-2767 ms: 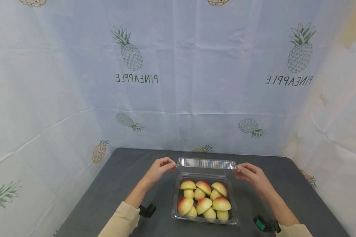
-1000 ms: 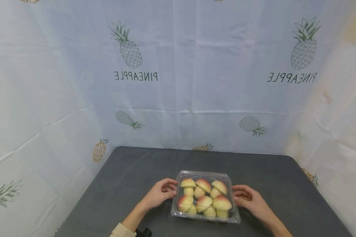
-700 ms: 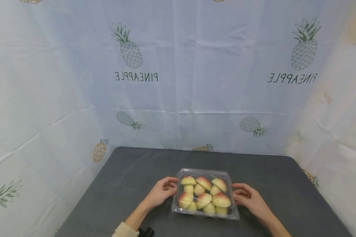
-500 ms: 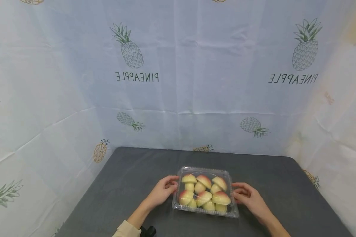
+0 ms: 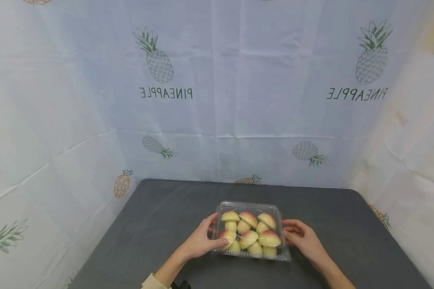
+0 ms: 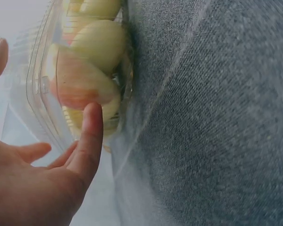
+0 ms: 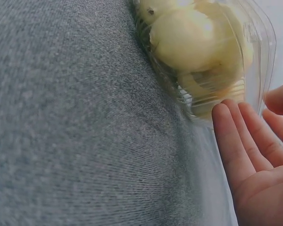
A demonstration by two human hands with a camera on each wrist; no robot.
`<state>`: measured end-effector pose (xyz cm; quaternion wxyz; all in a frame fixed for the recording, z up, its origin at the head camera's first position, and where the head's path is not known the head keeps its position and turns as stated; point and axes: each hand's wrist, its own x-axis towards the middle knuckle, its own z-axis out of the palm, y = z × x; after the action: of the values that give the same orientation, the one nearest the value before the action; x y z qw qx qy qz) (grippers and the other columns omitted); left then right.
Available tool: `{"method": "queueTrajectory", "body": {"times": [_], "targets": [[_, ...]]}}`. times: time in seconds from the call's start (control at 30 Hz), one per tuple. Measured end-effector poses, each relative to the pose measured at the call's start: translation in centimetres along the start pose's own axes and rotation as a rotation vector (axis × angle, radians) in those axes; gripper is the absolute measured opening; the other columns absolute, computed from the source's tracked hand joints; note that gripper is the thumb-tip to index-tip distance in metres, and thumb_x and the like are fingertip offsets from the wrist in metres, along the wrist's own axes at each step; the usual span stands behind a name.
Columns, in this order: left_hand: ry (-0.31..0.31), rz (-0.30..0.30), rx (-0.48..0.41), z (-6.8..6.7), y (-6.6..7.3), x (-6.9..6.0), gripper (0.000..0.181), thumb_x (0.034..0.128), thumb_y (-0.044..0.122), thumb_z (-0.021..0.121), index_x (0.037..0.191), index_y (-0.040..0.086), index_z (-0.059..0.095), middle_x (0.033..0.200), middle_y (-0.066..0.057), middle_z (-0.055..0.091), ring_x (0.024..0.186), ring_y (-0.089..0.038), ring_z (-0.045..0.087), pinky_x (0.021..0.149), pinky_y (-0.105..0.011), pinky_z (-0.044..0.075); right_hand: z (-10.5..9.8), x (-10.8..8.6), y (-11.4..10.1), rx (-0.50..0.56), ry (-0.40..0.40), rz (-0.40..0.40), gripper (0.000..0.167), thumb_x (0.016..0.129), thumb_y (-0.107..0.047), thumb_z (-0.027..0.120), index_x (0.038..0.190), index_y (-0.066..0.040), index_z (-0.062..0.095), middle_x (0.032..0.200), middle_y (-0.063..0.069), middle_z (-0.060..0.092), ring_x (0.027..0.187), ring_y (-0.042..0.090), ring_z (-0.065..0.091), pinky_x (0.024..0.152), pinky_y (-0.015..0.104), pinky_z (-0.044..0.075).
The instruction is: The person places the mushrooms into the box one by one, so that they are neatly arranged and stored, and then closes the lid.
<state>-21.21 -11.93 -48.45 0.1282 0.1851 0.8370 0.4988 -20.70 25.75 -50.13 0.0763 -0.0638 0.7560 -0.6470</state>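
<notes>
A clear plastic clamshell box [image 5: 251, 257] lies on the dark table with its lid down. Through the lid show several yellow mushroom-shaped pieces [image 5: 269, 238] with reddish caps, in two rows. At the box's left side is my left hand [image 5: 201, 239], fingers spread, its thumb over the lid's front left part. In the left wrist view a fingertip [image 6: 93, 109] reaches the box's side wall. My right hand [image 5: 305, 241] is at the right side; in the right wrist view its fairly straight fingers [image 7: 236, 141] lie against or very near the wall, the thumb by the rim.
The dark grey cloth-like table top [image 5: 173, 200] extends around the box. Behind it and at both sides hangs a pale curtain [image 5: 238, 100] with pineapple prints and mirrored lettering.
The raised lid that both hands held has come down onto the box. Since then the box has shifted slightly away from me, and my left thumb has moved over the lid.
</notes>
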Motion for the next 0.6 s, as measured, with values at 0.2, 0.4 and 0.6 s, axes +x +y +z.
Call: {"method": "queueTrajectory", "body": {"times": [0.2,0.4,0.6], "targets": [[0.022,0.008,0.016,0.5,-0.2,-0.1,0.103,0.0866,0.054,0.076,0.162,0.010,0.022,0.138,-0.012,0.042,0.114,-0.024,0.050,0.079,-0.038,0.051,0.3,-0.1,-0.2,-0.048,0.029,0.007,0.049,0.101,-0.015,0.065,0.141,0.008,0.050,0.121,0.023,0.065,0.097,0.016,0.069,0.080,0.034,0.060],[0.041,-0.002,-0.005,0.7,-0.3,-0.2,0.104,0.0843,0.052,0.080,0.160,0.006,0.026,0.130,-0.008,0.044,0.112,-0.021,0.049,0.075,-0.032,0.050,0.0,-1.1,-0.8,-0.050,-0.042,0.007,0.054,0.103,-0.018,0.063,0.146,0.008,0.044,0.122,0.024,0.064,0.096,0.018,0.069,0.080,0.035,0.060],[0.042,0.013,-0.024,0.8,-0.5,-0.4,0.105,0.0824,0.041,0.086,0.159,0.002,0.026,0.129,-0.010,0.042,0.112,-0.022,0.049,0.076,-0.028,0.054,-0.5,-2.4,-1.4,-0.052,-0.222,-0.002,0.063,0.105,-0.017,0.058,0.152,0.012,0.029,0.116,0.019,0.064,0.096,0.023,0.069,0.081,0.039,0.060]]}}
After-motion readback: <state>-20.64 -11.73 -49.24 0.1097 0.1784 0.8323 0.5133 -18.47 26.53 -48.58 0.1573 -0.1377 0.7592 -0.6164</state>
